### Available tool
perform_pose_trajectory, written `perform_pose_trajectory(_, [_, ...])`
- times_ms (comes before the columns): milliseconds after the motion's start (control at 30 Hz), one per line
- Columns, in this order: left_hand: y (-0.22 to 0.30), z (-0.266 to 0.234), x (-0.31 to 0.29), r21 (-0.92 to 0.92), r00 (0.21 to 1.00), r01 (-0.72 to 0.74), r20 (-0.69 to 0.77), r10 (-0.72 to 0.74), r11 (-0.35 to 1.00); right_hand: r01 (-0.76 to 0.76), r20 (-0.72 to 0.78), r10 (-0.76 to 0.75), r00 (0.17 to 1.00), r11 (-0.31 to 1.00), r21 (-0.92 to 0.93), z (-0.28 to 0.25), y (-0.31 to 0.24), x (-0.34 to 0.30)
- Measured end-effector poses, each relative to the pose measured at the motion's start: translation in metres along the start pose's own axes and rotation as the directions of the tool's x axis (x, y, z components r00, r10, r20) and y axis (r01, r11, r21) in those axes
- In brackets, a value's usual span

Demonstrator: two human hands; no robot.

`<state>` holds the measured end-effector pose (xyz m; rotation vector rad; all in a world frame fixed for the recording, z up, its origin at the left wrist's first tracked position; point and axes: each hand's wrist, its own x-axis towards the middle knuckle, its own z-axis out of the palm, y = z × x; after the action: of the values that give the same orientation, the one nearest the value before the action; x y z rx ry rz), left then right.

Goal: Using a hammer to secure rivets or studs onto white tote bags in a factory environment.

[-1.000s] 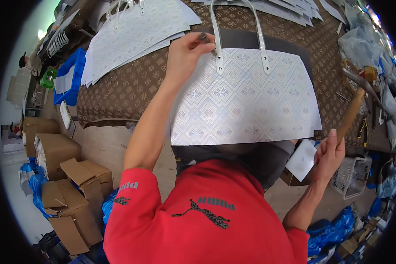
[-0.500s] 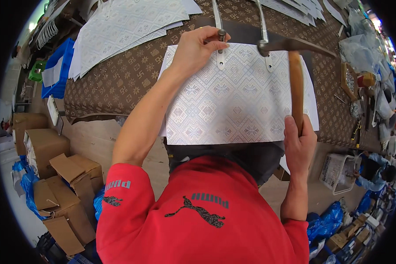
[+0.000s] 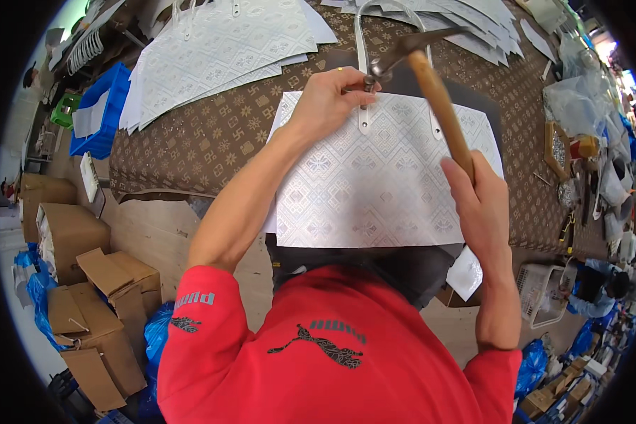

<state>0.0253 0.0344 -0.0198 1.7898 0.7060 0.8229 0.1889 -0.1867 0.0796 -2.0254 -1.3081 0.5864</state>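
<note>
A silvery-white patterned bag panel [image 3: 385, 187] lies at the table's front edge. A white looped strap [image 3: 361, 42] is set along its far edge, its two ends bearing small dark metal fittings. My left hand [image 3: 325, 106] is closed, pinching a short metal punch [image 3: 369, 82] upright over the left strap end. In my right hand [image 3: 484, 201], the fingers wrap round the wooden handle of a hammer [image 3: 442, 106]. The hammer's head is right at the top of the punch; whether they touch I cannot tell.
Stacked patterned panels [image 3: 226, 53] lie at the far left of the brown patterned tablecloth [image 3: 191, 152], with more sheets [image 3: 466, 32] at the far right. A wooden tray of small parts [image 3: 557, 148] sits at the right. Cardboard boxes [image 3: 113, 304] stand on the floor at the left.
The hammer has moved left, from beside the right strap end to the top of the punch. My left hand and the punch appear slightly lower and further right, along with the panel.
</note>
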Motion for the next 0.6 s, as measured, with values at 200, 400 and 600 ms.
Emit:
perform_pose_trajectory(200, [0.009,0.0,-0.013,-0.076,0.998,-0.011,0.066,0.016,0.997,-0.175,-0.094,0.209,0.973,0.943,0.284,-0.011,-0.001,-0.04])
perform_pose_trajectory(400, [0.009,0.003,-0.02,-0.036,0.996,-0.004,0.084,0.007,0.999,-0.14,-0.128,0.172,0.977,0.964,0.228,-0.011,0.006,-0.044])
perform_pose_trajectory(600, [0.009,0.005,-0.027,0.003,0.997,-0.048,0.06,0.047,0.999,0.001,-0.273,0.061,0.96,0.975,0.223,-0.025,-0.022,-0.049])
